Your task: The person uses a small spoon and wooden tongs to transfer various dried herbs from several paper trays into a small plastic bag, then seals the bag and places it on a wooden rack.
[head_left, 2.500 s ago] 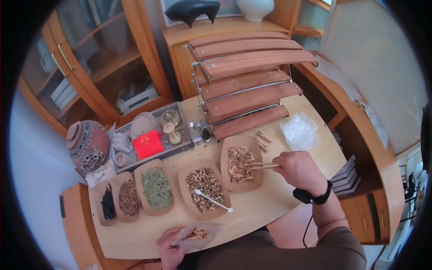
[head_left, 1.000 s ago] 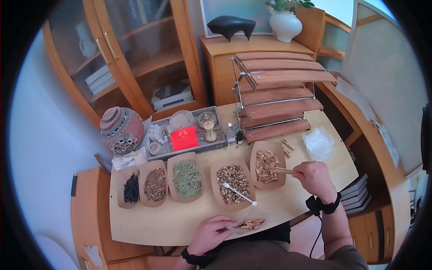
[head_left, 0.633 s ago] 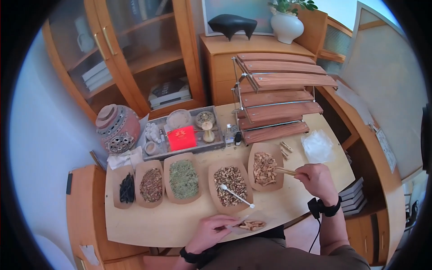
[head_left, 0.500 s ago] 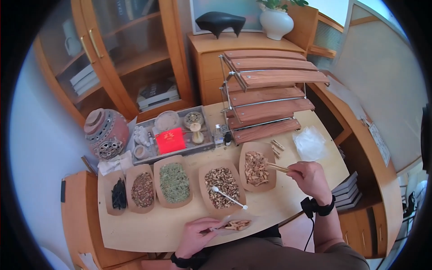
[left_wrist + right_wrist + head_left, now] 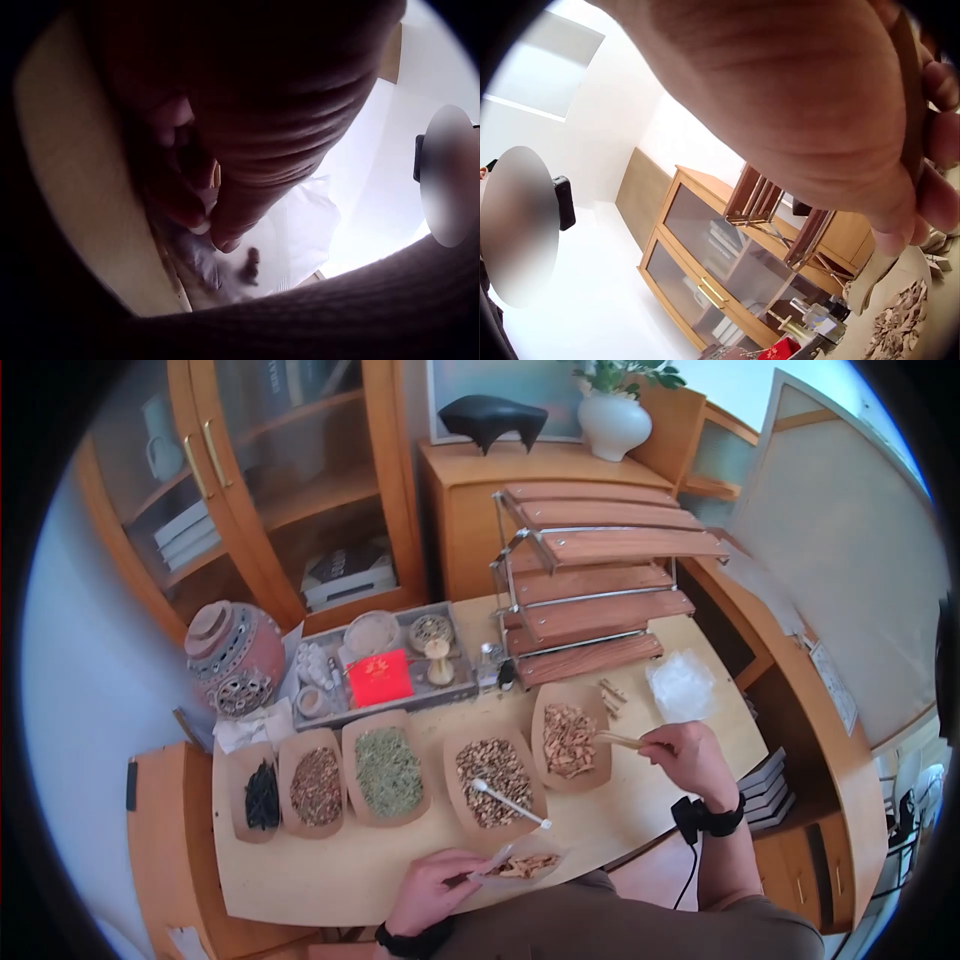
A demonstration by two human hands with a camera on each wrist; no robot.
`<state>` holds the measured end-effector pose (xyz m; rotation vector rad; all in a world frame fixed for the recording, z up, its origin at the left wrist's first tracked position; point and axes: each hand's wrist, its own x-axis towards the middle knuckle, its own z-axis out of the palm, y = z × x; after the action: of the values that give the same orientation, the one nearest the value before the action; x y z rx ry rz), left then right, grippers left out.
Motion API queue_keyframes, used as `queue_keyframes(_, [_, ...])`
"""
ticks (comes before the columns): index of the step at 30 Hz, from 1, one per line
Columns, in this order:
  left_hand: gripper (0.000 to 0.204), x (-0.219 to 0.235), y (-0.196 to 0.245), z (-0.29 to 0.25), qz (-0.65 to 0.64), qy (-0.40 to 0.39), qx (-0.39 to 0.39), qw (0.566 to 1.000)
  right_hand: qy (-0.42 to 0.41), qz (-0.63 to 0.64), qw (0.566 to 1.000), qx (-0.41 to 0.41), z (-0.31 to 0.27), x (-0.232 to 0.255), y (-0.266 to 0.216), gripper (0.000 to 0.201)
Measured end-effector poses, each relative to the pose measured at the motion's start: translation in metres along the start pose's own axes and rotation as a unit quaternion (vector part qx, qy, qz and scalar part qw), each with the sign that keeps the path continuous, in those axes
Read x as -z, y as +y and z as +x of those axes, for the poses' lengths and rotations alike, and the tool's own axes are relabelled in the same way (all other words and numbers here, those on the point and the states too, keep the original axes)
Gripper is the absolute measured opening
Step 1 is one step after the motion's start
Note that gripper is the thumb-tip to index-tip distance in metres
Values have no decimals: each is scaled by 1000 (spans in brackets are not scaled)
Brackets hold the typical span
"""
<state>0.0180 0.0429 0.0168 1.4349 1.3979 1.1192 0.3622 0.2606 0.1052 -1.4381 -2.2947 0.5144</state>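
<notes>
In the head view the right hand [image 5: 692,760] pinches wooden tongs [image 5: 620,739], whose tips are at the pale wood chips [image 5: 568,742] in the rightmost paper tray [image 5: 598,768]. The left hand [image 5: 432,890] pinches the edge of a translucent bag [image 5: 492,863] at the table's front edge, with some chips [image 5: 527,866] in it. Thumb and finger meet on the bag in the left wrist view [image 5: 217,232]. A tray of brown pieces [image 5: 480,765] with a white spoon [image 5: 510,803] lying across it stands between the hands.
Further left stand trays of green herb [image 5: 388,772], reddish bits [image 5: 316,787] and dark pods [image 5: 262,796]. Behind are a grey tray [image 5: 400,701] with a red packet [image 5: 380,677], a slatted wooden rack [image 5: 600,605], clothespins [image 5: 612,698], clear plastic [image 5: 682,686] and a patterned jar [image 5: 232,660].
Since the earliest frame the head view has shifted, and the left hand and bag sit nearer the chip tray. The tongs stay at the chips, and both hands keep their hold.
</notes>
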Motion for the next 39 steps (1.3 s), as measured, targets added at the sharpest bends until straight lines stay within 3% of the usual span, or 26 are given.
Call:
queue_keyframes(5, [28,4,-7,-1,-14,-31,-3,999,-15,-12,1000,-2,17,-10,-2,12])
queue_keyframes(16, [22,6,-1,6,-31,4,35,999,-44,19,998,43,16,-9,12,13])
queue_keyframes(19, [19,19,1,14,-3,5,58,998,-49,93,994,-6,9,-9,18,12])
queue_keyframes(21, [19,27,0,23,-22,-56,25,998,-46,108,993,7,6,-9,21,12])
queue_keyframes(29, [16,32,-4,34,-89,-90,24,992,-34,119,992,-25,2,-16,14,13])
queue_keyframes(31, [17,33,-10,32,-22,-82,5,996,-41,124,991,-20,1,-7,10,13])
queue_keyframes(33, [18,31,-8,32,-24,-95,-7,995,-24,112,993,29,3,-8,12,14])
queue_keyframes(35, [24,30,-10,28,-79,-47,54,994,-46,91,994,40,5,0,-3,14])
queue_keyframes(36, [27,29,-9,28,-107,-41,43,992,-48,89,994,40,3,9,-16,14])
queue_keyframes(38, [28,29,-2,27,-112,-36,58,991,-111,136,978,116,-1,31,-48,14])
queue_keyframes(39, [28,29,0,28,-114,-41,71,990,-113,135,978,115,-2,33,-57,14])
